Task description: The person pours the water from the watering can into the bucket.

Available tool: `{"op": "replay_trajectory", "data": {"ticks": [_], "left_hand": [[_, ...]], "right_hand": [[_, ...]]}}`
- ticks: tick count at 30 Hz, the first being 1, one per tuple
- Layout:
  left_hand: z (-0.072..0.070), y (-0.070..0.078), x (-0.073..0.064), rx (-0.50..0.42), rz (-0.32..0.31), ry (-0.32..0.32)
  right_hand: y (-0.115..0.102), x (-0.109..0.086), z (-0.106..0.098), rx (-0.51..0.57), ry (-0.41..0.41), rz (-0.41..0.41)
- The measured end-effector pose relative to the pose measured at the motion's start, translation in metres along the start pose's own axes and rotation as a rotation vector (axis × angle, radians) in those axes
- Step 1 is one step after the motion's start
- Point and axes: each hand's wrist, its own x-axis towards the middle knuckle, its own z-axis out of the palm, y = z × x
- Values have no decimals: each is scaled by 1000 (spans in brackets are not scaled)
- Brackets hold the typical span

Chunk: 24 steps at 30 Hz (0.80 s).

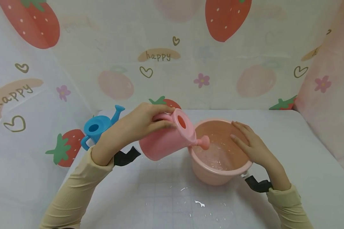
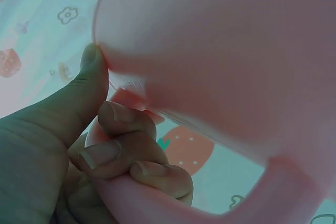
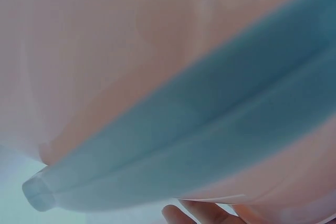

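Observation:
My left hand [image 1: 144, 122] grips the handle of a pink watering can [image 1: 163, 143]. In the left wrist view its fingers [image 2: 131, 150] curl round the handle while the thumb lies against the can's body. The can is held tilted to the right, its spout head over the near-left part of a pink bucket [image 1: 213, 178]. Water glints inside the bucket. My right hand [image 1: 255, 144] holds the bucket's right rim, thumb inside and fingers outside. A bluish bar [image 3: 199, 124] crosses the bucket's side in the right wrist view, with fingertips showing below.
A blue watering can [image 1: 98, 127] stands at the back left, partly behind the left forearm. Water drops [image 1: 199, 204] lie on the white tabletop [image 1: 160, 197] in front of the bucket. Strawberry-printed sheets [image 1: 172, 79] hang behind and at both sides. Each wrist wears a black mount [image 1: 258, 184].

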Motion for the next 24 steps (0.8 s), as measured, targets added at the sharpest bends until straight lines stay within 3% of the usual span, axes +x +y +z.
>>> {"op": "replay_trajectory", "data": {"ticks": [24], "left_hand": [[0, 2, 1, 11, -26, -11]], "right_hand": [[0, 0, 0, 4, 6, -8]]}}
